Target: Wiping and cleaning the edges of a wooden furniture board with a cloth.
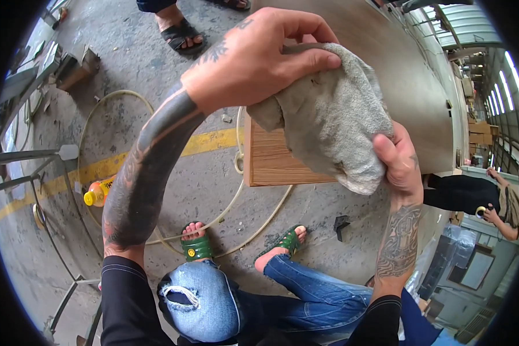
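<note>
A grey, stained cloth (352,109) is stretched between my two hands above the corner of a wood-grain panel (277,155). My left hand (265,57) pinches its upper edge, with the thumb lying on top of the fabric. At the lower right edge, my right hand (398,158) grips the cloth between thumb and fingers. Part of the panel's corner is hidden behind the cloth, and the fingers of both hands are partly covered by it.
A pale hose (242,230) loops over the concrete floor. An orange bottle with a yellow cap (98,193) lies at left, near a metal frame (34,158). Another person's sandalled foot (181,34) is at the top; a person holding a tape roll (481,212) is at right.
</note>
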Available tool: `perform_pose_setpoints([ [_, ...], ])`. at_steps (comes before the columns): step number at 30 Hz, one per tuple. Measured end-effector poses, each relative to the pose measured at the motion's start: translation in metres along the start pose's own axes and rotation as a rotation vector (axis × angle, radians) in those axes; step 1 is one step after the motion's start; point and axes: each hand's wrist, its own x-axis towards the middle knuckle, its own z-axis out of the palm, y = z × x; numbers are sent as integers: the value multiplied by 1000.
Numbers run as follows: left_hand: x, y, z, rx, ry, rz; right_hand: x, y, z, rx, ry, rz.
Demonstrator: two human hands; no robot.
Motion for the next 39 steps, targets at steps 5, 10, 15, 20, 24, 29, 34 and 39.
perform_pose_setpoints([
  [5, 12, -10, 40, 28, 93, -161, 5, -4, 17, 132, 249, -120],
  [10, -30, -28, 126, -105, 470, -60, 47, 45, 40, -254, 360, -293],
  [15, -101, -20, 139, -107, 331, -131, 82, 53, 19, -815, 302, -385],
  [20, -151, -21, 88, -196, 279, -330, 147, 76, 26, -1495, -13, -459],
  [24, -142, -58, 41, -179, 631, -443, 149, 117, 49, -1459, 233, -563],
  [29, -120, -112, 26, -94, 563, -421, 160, 92, 22, -1242, 32, -525],
  [34, -117, -149, 43, -18, 610, -400, 191, 29, 70, -1619, -436, -689],
  [39, -136, -140, 65, -29, 848, -427, 220, 15, 123, -1922, -833, -569],
])
